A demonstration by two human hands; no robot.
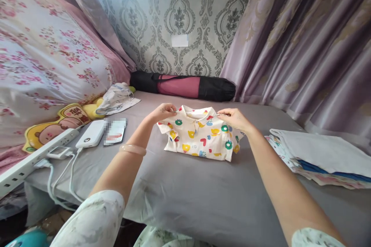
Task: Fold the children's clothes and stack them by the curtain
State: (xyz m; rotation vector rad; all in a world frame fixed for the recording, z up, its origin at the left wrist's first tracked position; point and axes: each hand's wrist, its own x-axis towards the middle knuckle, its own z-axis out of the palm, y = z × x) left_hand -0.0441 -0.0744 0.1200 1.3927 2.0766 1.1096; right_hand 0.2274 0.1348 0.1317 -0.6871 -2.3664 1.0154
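Observation:
A small white baby shirt (197, 135) with yellow, green, red and blue prints is in the middle of the head view, collar toward the far side. Its lower edge looks folded under, and a short tie hangs at the neck. My left hand (164, 112) pinches the shirt at the left shoulder, beside the collar. At the other shoulder, my right hand (233, 117) pinches the cloth between thumb and fingers. The shirt's short sleeves droop on both sides below my hands.
Folded clothes (321, 154) are stacked at the right on the grey sheet (203, 197). At the left lie a power strip (43, 154), a white power bank (91, 134) with cables, a phone (115, 131) and crumpled cloth (118, 98). A black-and-pink rolled bag (179, 86) lies along the wall.

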